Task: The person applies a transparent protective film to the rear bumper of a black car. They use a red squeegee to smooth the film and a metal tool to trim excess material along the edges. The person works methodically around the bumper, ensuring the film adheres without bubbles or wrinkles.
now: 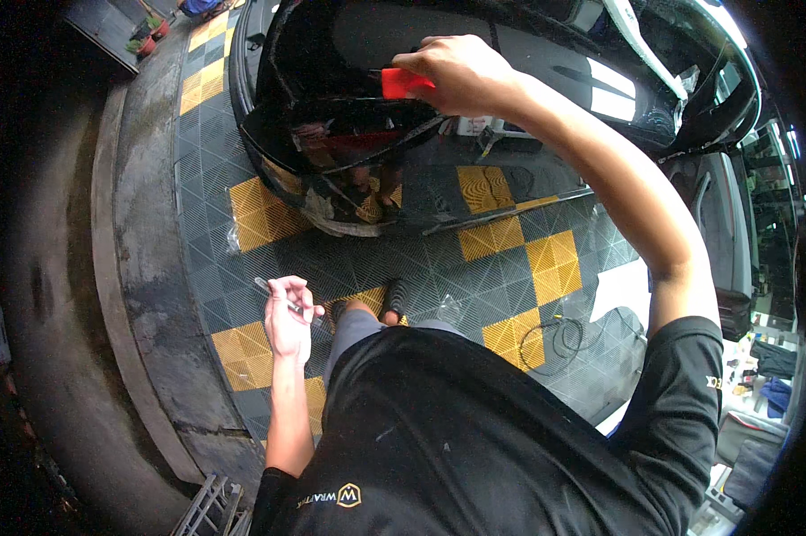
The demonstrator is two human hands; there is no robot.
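Observation:
My right hand (461, 73) is closed on a red squeegee (407, 84), a flat card-like piece, out over the glossy black panel of a car (358, 40). Whether the squeegee's edge touches the paint I cannot tell. Low on the left, above the floor, my left hand (289, 314) has its fingers curled round a slim, clear or greyish stick-like thing (262, 285). One end of it pokes out past the fingers; its kind is unclear. The car's rounded lower corner (349, 192) lies between my two hands and mirrors the floor.
Black and yellow grid tiles (555, 263) cover the floor. A dark cable (550, 344) lies coiled to my right, near a white sheet (619, 290). A concrete kerb (144, 268) runs along the left. Potted plants (144, 40) stand at the far left, and a metal frame (211, 509) at the lower left.

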